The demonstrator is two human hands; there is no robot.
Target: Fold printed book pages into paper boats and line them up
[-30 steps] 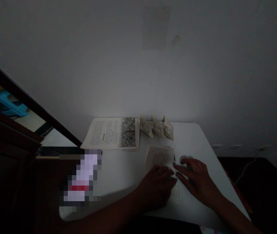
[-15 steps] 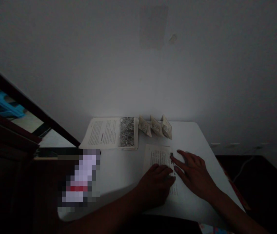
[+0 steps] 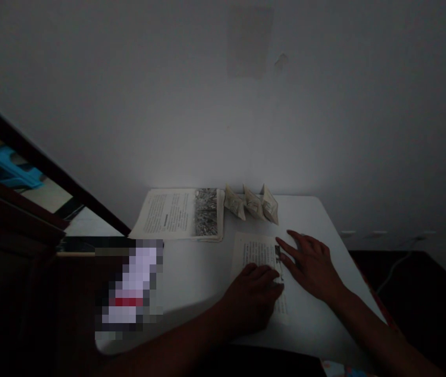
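Note:
A printed sheet of paper [image 3: 260, 251] lies on the white table, its lower part partly covered by my left hand [image 3: 252, 298]. That hand rests on the sheet with its fingers bent and close together, and the thumb near the index fingertip at the right side of the sheet. My right hand [image 3: 311, 264] is open, fingers spread, with the fingertips at the sheet's upper right edge beside a small dark picture. Behind the sheet stand three folded paper pieces [image 3: 253, 203] in a row, pointed at their ends.
An open book [image 3: 170, 214] with a grey picture lies at the table's back left. A pixelated object [image 3: 132, 283] is at the left edge. The white table [image 3: 191, 277] meets a grey wall [image 3: 168, 115]. A blue plastic stool [image 3: 14, 167] shows far left.
My right hand has slid slightly up and away along the right edge of the sheet. My left hand stays in place on the paper. The view has shifted a little.

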